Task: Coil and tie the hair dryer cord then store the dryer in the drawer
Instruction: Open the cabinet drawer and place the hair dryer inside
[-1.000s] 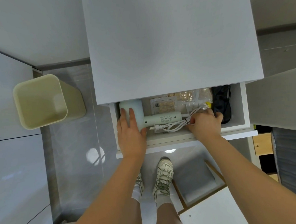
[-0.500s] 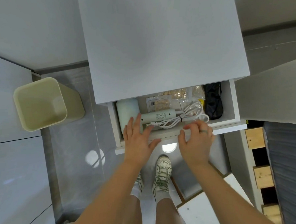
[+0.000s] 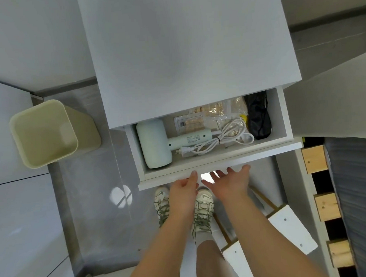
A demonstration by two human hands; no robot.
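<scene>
Left grip [image 3: 183, 188] perhaps against smooth drawer [image 3: 263, 152]

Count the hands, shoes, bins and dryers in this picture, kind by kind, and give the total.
Hands: 2, left hand and right hand
Shoes: 2
Bin: 1
Dryer: 1
Total: 6

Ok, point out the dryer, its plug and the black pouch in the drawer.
dryer [image 3: 154, 144], head view, on the middle of its barrel
plug [image 3: 184, 150], head view, on the plug's body behind the prongs
pouch [image 3: 258, 117], head view, on the middle of the black fabric
</scene>
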